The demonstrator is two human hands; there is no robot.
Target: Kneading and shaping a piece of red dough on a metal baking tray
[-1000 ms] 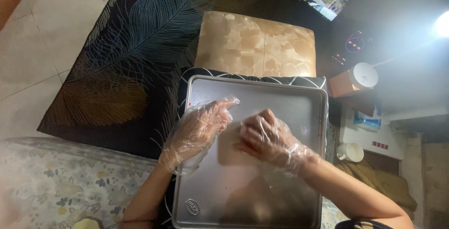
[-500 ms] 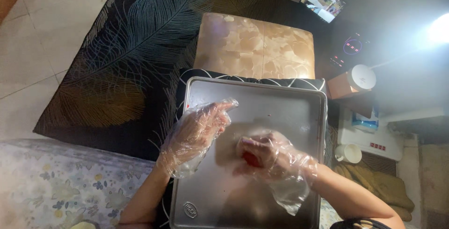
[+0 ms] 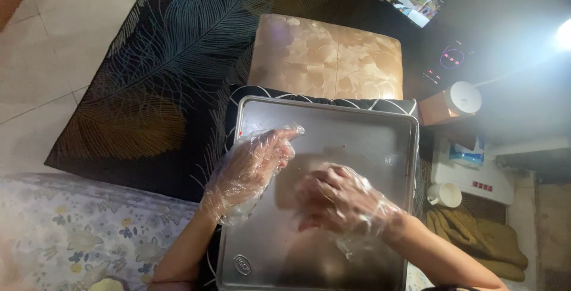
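Hovering over a metal baking tray (image 3: 369, 133) in the lower middle of the frame, both hands wear loose clear plastic gloves. The left hand (image 3: 253, 169) lies flat with fingers stretched toward the upper right, resting on the tray's left side. The right hand (image 3: 342, 199) is curled, knuckles up, pressing on the tray's centre (whatever is beneath it, I cannot tell). A tan cushioned stool (image 3: 330, 59) stands just above the tray on a dark feather-patterned rug (image 3: 166, 77).

A smooth, dull-shining metal tray (image 3: 357, 130). Thin, clear, crinkled plastic gloves cover the left hand (image 3: 253, 169) and right hand (image 3: 342, 202). Below lie a feather-patterned woven rug (image 3: 166, 77) and floral cloth (image 3: 77, 231).
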